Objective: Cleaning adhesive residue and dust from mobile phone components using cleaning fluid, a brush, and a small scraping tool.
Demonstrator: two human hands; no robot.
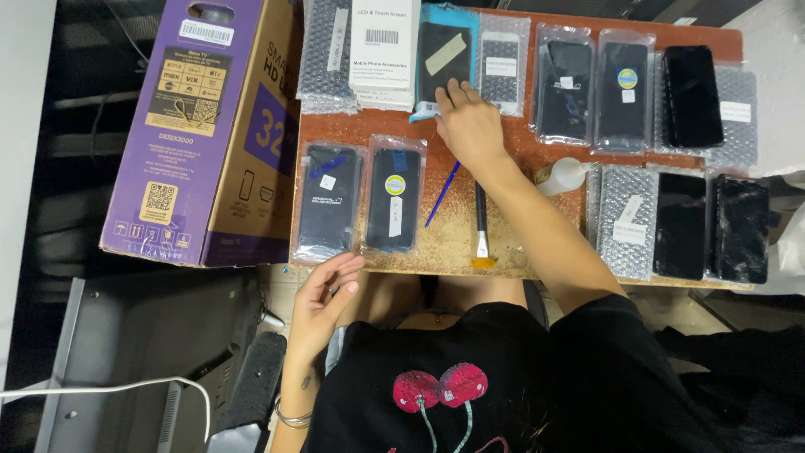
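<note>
We see a large purple cardboard box [210, 126] with yellow and white labels leaning off the desk's [453, 239] left edge. Along the far edge lie a bubble-wrapped pack [327, 54], a white box [384, 50] with a barcode label, a dark screen in a blue-edged sleeve [444, 50] under our right hand [470, 122], a white-faced screen [503, 63], two bagged dark screens [595, 88] and a bare black one [693, 96]. Near the front left corner sit two bagged screens [360, 200], one with a yellow round sticker. At the front right corner lie a bubble pack [627, 220] and two black screens [713, 226].
</note>
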